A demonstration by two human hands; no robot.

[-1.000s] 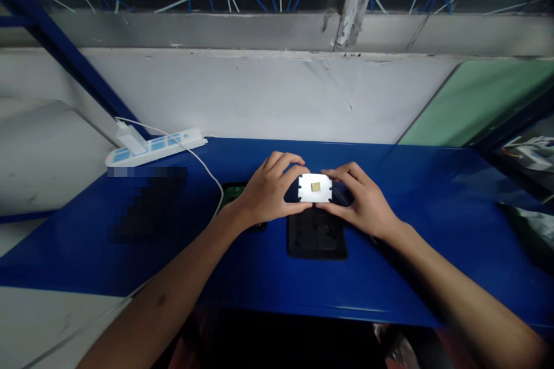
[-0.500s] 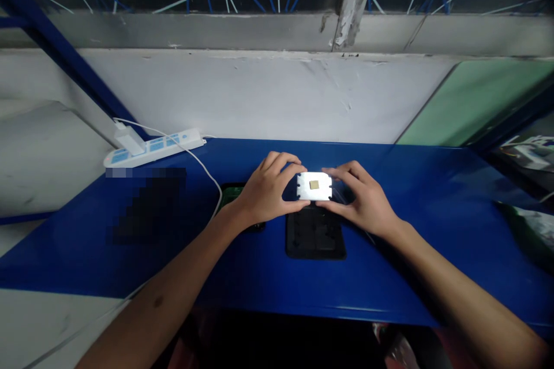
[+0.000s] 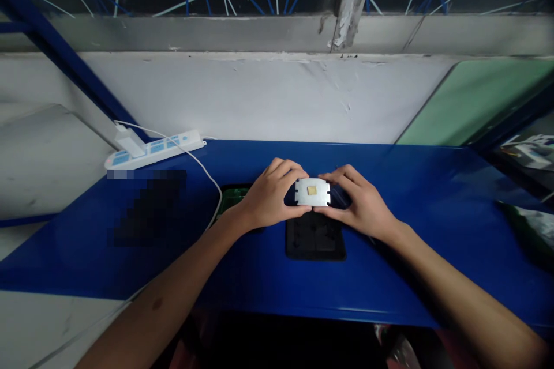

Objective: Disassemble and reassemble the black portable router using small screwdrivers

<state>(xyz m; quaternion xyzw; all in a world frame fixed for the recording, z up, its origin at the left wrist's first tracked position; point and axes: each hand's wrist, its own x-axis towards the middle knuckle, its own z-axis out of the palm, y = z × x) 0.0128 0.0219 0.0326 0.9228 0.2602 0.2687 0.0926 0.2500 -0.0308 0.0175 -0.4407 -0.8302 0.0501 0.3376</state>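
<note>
A small silvery metal plate [image 3: 303, 196] with notched sides and a tan square pad [image 3: 312, 190] at its middle is held up, its face towards me. My left hand [image 3: 270, 196] grips its left part, fingers along the top edge and thumb beneath. At the right part, my right hand [image 3: 361, 199] pinches it the same way. Below the plate, a black tray-like part [image 3: 315, 239] lies on the blue table. Partly behind my left hand and wrist sits a green circuit board [image 3: 234, 196] in a dark frame.
A white power strip [image 3: 173, 147] with a plugged-in adapter stands at the back left of the blue table [image 3: 268, 282]. Its white cable [image 3: 203, 164] runs towards my left forearm. A pixelated dark patch covers the left side. Green-and-clear packaging [image 3: 532, 228] lies at the right edge.
Both hands have moved slightly down with the metal plate. The plate's glare has lessened as its tilt changed a little. Both hands keep their grip.
</note>
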